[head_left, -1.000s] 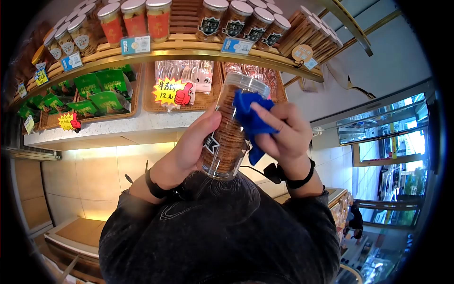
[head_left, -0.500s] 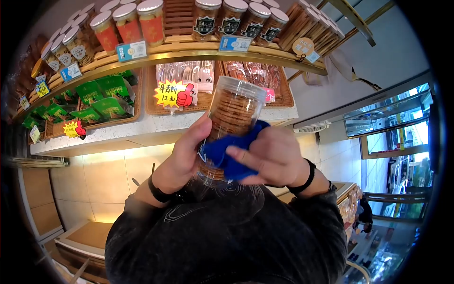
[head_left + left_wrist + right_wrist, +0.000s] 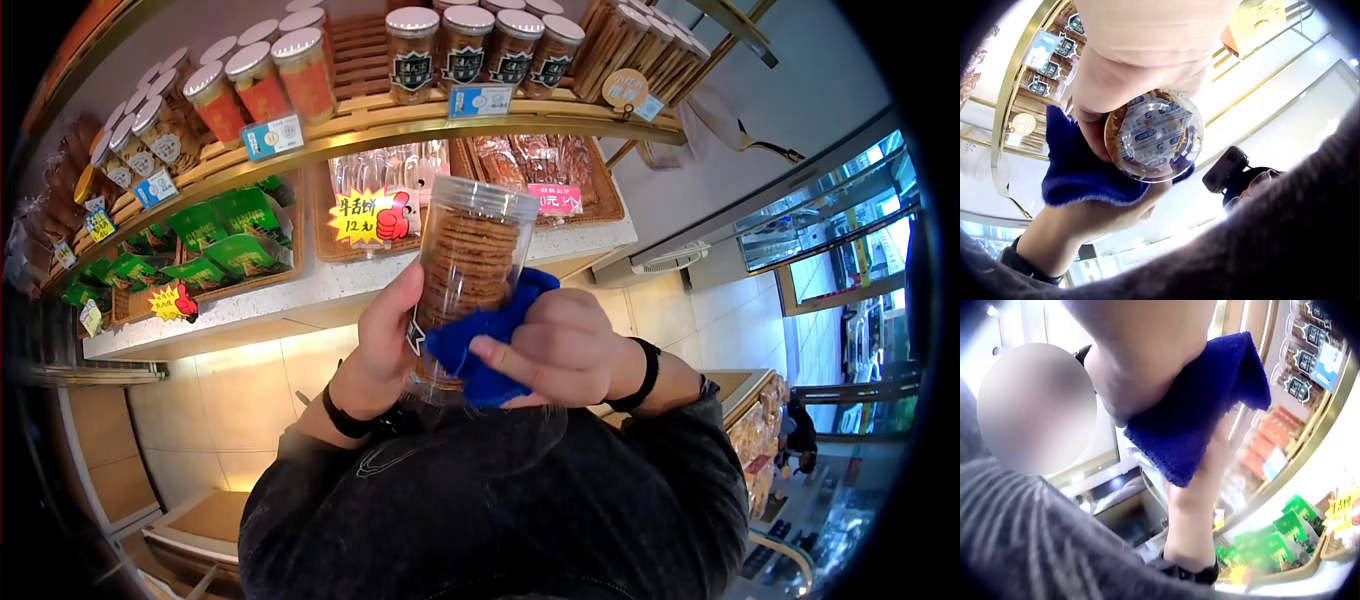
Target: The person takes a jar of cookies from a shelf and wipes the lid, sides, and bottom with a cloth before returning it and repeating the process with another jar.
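Note:
A clear plastic jar (image 3: 470, 250) of stacked round brown biscuits stands slightly tilted in front of the person's chest. The left hand (image 3: 388, 325) grips its left side, fingers wrapped around the back. In the left wrist view, the jar's round base (image 3: 1155, 137) shows a printed packet inside. The right hand (image 3: 560, 350) holds a blue cloth (image 3: 475, 345) bunched against the lower right side of the jar, covering part of its label. The cloth (image 3: 1204, 403) hangs from the right hand (image 3: 1147, 362) in the right wrist view.
Behind the jar, a wooden shelf (image 3: 370, 118) carries several lidded jars with price tags. Below it, wicker trays (image 3: 318, 240) of packaged snacks sit on a pale counter (image 3: 250, 318). A glass-fronted area (image 3: 850, 270) lies at the right.
The right hand and cloth have moved from the jar's upper part down to its lower part. The jar has shifted slightly left and down in view, still in the left hand.

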Motion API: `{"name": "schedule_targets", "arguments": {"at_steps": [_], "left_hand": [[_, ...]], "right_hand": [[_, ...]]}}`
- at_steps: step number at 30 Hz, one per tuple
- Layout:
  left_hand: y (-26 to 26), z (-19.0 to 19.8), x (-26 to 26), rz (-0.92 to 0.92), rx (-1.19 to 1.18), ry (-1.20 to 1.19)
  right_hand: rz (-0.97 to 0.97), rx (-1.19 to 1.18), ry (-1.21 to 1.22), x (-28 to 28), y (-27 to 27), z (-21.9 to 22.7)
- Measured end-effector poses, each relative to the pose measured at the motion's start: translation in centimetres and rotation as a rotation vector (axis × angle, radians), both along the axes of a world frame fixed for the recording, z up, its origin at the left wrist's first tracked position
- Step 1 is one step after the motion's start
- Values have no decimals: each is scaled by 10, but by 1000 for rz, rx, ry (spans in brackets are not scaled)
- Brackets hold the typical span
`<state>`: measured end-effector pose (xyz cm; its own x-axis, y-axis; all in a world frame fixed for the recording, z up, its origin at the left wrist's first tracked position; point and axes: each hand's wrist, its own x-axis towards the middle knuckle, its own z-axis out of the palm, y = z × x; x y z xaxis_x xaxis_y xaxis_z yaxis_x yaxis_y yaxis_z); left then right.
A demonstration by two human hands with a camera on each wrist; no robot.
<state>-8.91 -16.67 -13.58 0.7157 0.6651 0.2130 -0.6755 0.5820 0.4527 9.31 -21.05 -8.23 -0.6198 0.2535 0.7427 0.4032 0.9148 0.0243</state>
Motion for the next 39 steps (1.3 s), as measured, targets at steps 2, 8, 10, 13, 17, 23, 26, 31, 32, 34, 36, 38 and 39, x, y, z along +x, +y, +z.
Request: {"name": "schedule_targets", "arguments": {"at_steps": [2,8,10,13,17,23,26,31,32,34,36,38,39], "left_hand": [[-4,3,1,33,0,86],[-2,3,-4,-29,-6,-6],[-6,7,-3,16,39,122],[-6,13,-1,94,76,235],[-9,20,-3,134,31,275],[-6,10,-13,111,213,242],[-14,22,-12,118,182,312],[-9,20,-12,217,292,275],[-10,17,-12,260,378,336],[-14,14,-10,228,398,410],[-14,12,-9,249,439,423],[-15,7,-7,311,489,449],[-16,9,-5,316,492,442]], "right_hand": [[-27,26,14,3,1,0],[-30,53,16,-3,3,3],[33,81,16,-6,2,-5],[-166,41,56,9,21,10],[-240,-19,66,2,13,2],[-86,-6,31,-1,16,4],[-285,52,114,-3,24,10],[45,58,-86,-10,6,-4],[-29,66,-41,-6,12,0],[-203,101,68,1,26,10],[-257,117,83,2,26,9],[-162,63,-28,-1,9,4],[-62,62,-64,-4,3,0]]}}
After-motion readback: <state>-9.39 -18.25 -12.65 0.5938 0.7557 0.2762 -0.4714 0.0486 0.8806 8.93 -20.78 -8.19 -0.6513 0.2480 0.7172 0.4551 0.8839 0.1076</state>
